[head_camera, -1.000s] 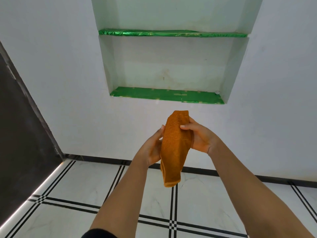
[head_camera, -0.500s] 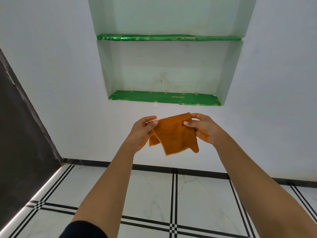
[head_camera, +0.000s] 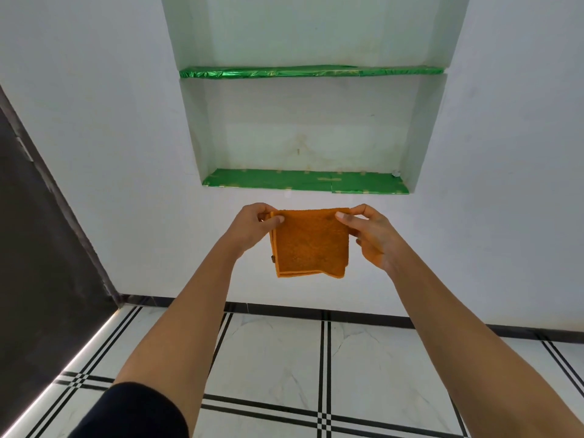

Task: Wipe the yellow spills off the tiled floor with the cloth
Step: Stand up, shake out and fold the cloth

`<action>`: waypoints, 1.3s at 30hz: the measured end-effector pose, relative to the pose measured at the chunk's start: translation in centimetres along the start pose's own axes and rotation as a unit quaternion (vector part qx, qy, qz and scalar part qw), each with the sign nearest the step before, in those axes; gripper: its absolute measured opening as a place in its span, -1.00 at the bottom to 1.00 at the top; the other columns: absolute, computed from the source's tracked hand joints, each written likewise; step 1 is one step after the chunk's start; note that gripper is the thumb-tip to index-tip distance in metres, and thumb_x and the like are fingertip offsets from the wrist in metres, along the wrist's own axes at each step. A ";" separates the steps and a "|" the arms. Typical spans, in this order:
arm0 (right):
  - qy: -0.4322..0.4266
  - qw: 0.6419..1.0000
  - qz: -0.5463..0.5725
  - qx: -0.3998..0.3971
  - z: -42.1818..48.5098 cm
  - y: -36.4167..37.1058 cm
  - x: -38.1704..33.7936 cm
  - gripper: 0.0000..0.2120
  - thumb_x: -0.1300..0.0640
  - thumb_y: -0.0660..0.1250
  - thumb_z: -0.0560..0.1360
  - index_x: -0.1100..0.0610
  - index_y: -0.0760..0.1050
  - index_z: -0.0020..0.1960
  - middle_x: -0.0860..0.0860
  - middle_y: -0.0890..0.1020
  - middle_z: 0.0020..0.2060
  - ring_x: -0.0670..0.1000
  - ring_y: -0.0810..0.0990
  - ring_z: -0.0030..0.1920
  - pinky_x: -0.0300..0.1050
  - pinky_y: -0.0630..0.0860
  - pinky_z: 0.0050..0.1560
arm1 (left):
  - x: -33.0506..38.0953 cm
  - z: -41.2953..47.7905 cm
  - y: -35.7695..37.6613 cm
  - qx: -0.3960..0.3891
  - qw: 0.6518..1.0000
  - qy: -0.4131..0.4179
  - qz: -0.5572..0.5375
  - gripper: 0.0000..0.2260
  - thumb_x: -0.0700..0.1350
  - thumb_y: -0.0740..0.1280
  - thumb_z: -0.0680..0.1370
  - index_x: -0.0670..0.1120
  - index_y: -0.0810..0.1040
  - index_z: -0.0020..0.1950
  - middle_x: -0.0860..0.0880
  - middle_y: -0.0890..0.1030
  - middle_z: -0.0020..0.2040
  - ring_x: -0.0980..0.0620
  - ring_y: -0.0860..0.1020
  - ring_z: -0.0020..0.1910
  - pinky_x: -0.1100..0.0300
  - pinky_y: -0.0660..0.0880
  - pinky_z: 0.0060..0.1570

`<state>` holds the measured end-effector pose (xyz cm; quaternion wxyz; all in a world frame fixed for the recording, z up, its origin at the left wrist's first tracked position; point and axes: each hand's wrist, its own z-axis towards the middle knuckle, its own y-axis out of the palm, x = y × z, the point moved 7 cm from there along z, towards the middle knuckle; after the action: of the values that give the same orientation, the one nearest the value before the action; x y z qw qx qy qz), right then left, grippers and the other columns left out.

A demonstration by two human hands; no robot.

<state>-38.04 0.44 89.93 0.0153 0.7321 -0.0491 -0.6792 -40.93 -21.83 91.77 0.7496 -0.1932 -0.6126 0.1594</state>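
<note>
Tiled floor (head_camera: 278,352) below shows no spills. Your left hand (head_camera: 252,227) and right hand (head_camera: 369,235) pinch the top corners of the folded cloth (head_camera: 311,243), hanging mid-air before the wall (head_camera: 94,153). Light and limp, probably: press it flat under one palm.

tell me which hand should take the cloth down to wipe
Right, narrowly. The left hand and right hand each pinch a top corner of the cloth, but the right palm lies along its side edge, ready to gather it. No spill shows on the floor.
</note>
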 end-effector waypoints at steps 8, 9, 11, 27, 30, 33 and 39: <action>-0.021 0.997 -0.002 -0.075 0.0 1.9 -0.4 -0.24 0.35 0.42 0.39 -0.16 0.23 0.43 0.05 0.51 0.18 0.14 0.50 0.15 0.18 0.50 0.04 | 0.7 -0.3 0.8 -0.050 0.966 -0.073 -0.244 -0.87 0.08 0.15 0.59 0.09 0.37 0.09 -0.07 0.44 0.13 -0.13 0.46 0.12 -0.11 0.52 -0.03; -0.012 0.997 -0.019 -0.073 0.0 2.3 -0.3 -0.21 0.37 0.41 0.40 -0.19 0.20 0.44 0.06 0.48 0.21 0.16 0.48 0.16 0.19 0.51 0.02 | 0.4 -0.4 1.0 -0.040 0.966 -0.090 -0.238 -0.84 0.06 0.14 0.59 0.10 0.34 0.16 -0.08 0.42 0.13 -0.13 0.47 0.07 -0.02 0.54 -0.13; 0.012 0.998 -0.026 -0.061 0.2 2.7 0.1 -0.22 0.39 0.36 0.43 -0.21 0.19 0.43 0.07 0.42 0.24 0.21 0.45 0.20 0.22 0.51 0.01 | -0.5 -0.7 1.2 -0.044 0.961 -0.125 -0.243 -0.68 -0.01 0.21 0.58 0.13 0.25 0.31 -0.12 0.40 0.16 -0.12 0.50 0.02 0.08 0.56 -0.28; 0.083 0.996 0.038 -0.024 0.9 1.9 0.9 -0.47 0.38 0.39 0.42 0.14 0.31 0.31 0.22 0.43 0.19 0.20 0.53 0.05 0.02 0.60 -0.14 | -3.6 -2.4 3.0 -0.134 0.987 -0.082 -0.026 -0.85 -0.20 0.28 0.55 -0.13 0.52 0.11 -0.08 0.56 0.02 -0.04 0.49 0.04 0.15 0.40 -0.03; 0.075 0.994 -0.061 -0.054 0.8 1.1 1.1 -0.48 0.36 0.42 0.39 0.10 0.35 0.27 0.19 0.43 0.22 0.19 0.51 0.11 0.03 0.59 -0.07 | -3.3 -2.1 2.1 -0.066 0.987 -0.099 -0.109 -0.90 -0.16 0.24 0.58 -0.09 0.52 0.06 -0.05 0.55 0.03 -0.05 0.47 0.11 0.08 0.34 0.09; 0.058 0.972 -0.218 -0.072 0.8 1.2 2.2 -0.57 0.25 0.46 0.39 0.08 0.42 0.19 0.16 0.42 0.27 0.18 0.49 0.17 0.03 0.57 0.03 | -1.5 -1.8 2.2 -0.047 0.989 -0.077 -0.119 -0.88 -0.13 0.20 0.60 -0.08 0.50 0.07 -0.07 0.55 0.00 -0.10 0.51 0.09 0.02 0.48 0.11; -0.002 0.909 -0.398 -0.123 0.8 3.1 3.5 -0.30 -0.06 0.49 0.34 -0.07 0.27 0.39 0.03 0.21 0.44 0.14 0.23 0.42 0.11 0.31 0.32 | 2.5 -1.3 4.1 -0.169 0.982 0.005 0.080 -0.80 -0.05 0.22 0.59 -0.07 0.48 0.18 -0.03 0.52 0.07 -0.08 0.51 0.05 0.09 0.48 0.04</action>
<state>-38.75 -2.96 86.63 -0.1666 0.6819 0.3299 -0.6312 -39.16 -17.20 91.66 0.6938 -0.3664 -0.6097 0.1126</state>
